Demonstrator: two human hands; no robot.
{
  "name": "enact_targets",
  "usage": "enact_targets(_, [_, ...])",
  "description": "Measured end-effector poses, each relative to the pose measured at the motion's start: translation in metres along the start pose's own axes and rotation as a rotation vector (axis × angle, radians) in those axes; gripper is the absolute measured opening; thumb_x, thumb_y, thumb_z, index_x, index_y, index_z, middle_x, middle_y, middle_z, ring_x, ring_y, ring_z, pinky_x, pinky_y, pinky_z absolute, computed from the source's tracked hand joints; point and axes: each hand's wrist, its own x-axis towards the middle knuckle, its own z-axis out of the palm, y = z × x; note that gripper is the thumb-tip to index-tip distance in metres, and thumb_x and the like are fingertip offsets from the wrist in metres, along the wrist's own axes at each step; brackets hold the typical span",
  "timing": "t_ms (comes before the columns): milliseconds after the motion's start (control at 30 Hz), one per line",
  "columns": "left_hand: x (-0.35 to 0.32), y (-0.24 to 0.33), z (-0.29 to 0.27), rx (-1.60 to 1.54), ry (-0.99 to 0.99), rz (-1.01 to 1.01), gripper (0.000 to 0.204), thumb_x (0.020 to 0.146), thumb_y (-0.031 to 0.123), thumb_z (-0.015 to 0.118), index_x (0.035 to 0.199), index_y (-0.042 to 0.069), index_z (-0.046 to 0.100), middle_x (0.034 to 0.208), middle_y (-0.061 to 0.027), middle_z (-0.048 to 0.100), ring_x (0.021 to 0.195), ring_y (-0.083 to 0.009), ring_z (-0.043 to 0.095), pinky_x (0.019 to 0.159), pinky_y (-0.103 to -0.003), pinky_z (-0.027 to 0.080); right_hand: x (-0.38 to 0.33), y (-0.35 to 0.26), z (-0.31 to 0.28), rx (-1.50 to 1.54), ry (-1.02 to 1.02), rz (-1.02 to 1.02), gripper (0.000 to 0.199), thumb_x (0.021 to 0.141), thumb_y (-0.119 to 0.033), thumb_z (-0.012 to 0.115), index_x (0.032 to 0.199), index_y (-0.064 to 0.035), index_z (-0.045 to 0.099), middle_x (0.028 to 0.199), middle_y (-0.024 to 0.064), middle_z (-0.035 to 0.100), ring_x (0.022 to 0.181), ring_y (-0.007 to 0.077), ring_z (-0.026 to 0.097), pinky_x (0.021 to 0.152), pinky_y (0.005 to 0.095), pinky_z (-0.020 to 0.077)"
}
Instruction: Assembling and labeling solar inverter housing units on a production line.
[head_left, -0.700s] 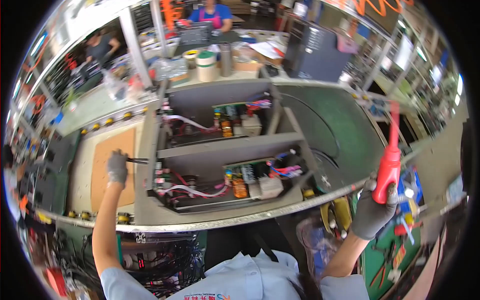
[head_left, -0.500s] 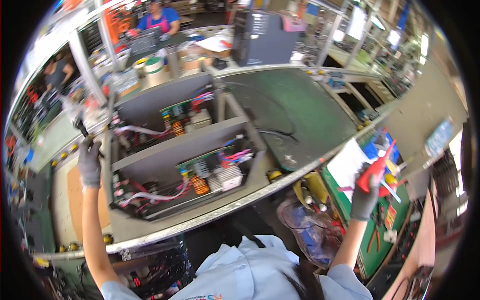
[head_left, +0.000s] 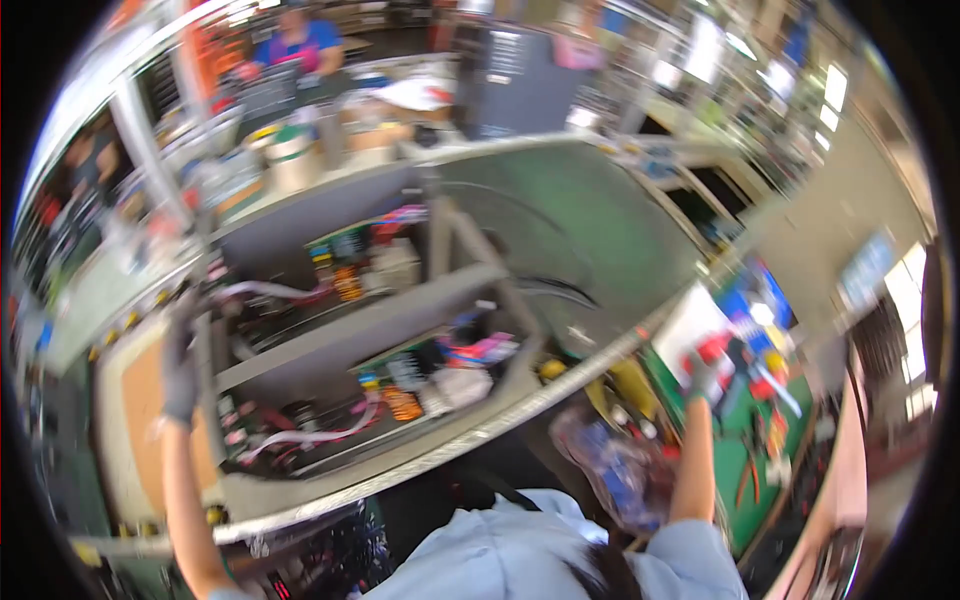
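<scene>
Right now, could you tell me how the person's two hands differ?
The left hand is raised at the left end of the grey chassis; the right hand reaches out over the green mat. The right hand is at a red tool; blur hides what the left holds. Both wear grey gloves.

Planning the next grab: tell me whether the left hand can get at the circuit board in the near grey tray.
Probably yes: the left hand rests at the open tray's left edge, nothing covering the circuit board.

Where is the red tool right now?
In the head view the red tool is far right, in the gloved right hand, over the green mat beside the conveyor's right edge.
</scene>
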Motion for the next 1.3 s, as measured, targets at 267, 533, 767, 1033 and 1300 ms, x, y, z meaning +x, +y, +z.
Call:
enact_targets(267, [-0.058, 0.032, -0.035, -0.358, 0.315, -0.313, 0.037, 0.092, 0.023, 0.051, 0.122, 0.001, 0.051, 0.101, -0.0076, 0.058, 0.094, -0.0163, 0.055, 0.086, -0.031, 0.044, -0.192, -0.257, -0.010, 0.501, 0.287, -0.580, 0.034, 0.088, -0.009, 0.059, 0.117, 0.0066, 0.051, 0.122, 0.0195, 0.053, 0.108, 0.0287, 0.054, 0.094, 0.0365, 0.0433])
enact_targets(533, [-0.207, 0.093, 0.110, -0.239, 1.247, -0.457, 0.049, 0.098, 0.036, 0.036, 0.127, -0.002, 0.047, 0.119, -0.0151, 0.054, 0.109, -0.0232, 0.050, 0.096, -0.037, 0.037, -0.209, -0.597, 0.109, 0.959, -1.294, -0.805, 0.047, 0.096, -0.036, 0.040, 0.120, 0.0015, 0.054, 0.119, 0.0117, 0.057, 0.112, 0.0207, 0.051, 0.098, 0.0351, 0.0386])
enact_targets(767, [-0.190, 0.046, 0.144, 0.136, 1.261, -0.762, 0.041, 0.099, 0.017, 0.030, 0.134, -0.005, 0.036, 0.129, -0.0143, 0.047, 0.115, -0.0221, 0.048, 0.096, -0.029, 0.038, -0.277, -0.635, 0.327, 0.564, -2.040, -0.569, 0.070, 0.093, -0.058, 0.030, 0.130, 0.0001, 0.042, 0.130, 0.0151, 0.047, 0.119, 0.0284, 0.045, 0.101, 0.0454, 0.0362])
enact_targets(1033, [-0.090, -0.016, 0.087, -0.473, 1.166, -0.686, 0.055, 0.098, 0.045, 0.026, 0.125, 0.004, 0.051, 0.118, -0.0081, 0.057, 0.105, -0.0180, 0.051, 0.088, -0.033, 0.041, -0.271, -0.579, 0.336, 0.992, -1.862, -0.071, 0.058, 0.091, -0.056, 0.035, 0.113, -0.0044, 0.052, 0.102, 0.0121, 0.061, 0.099, 0.0284, 0.059, 0.087, 0.0422, 0.0488])
enact_targets(1300, [0.068, -0.224, 0.012, -0.710, 0.498, -0.664, 0.064, 0.094, 0.057, 0.027, 0.117, 0.006, 0.057, 0.102, -0.0111, 0.064, 0.079, -0.0226, 0.061, 0.071, -0.035, 0.051, -0.298, -0.489, 0.263, 1.272, -1.476, 0.217, 0.037, 0.092, -0.037, 0.044, 0.111, -0.0074, 0.054, 0.105, 0.0090, 0.060, 0.095, 0.0254, 0.057, 0.090, 0.0392, 0.0452])
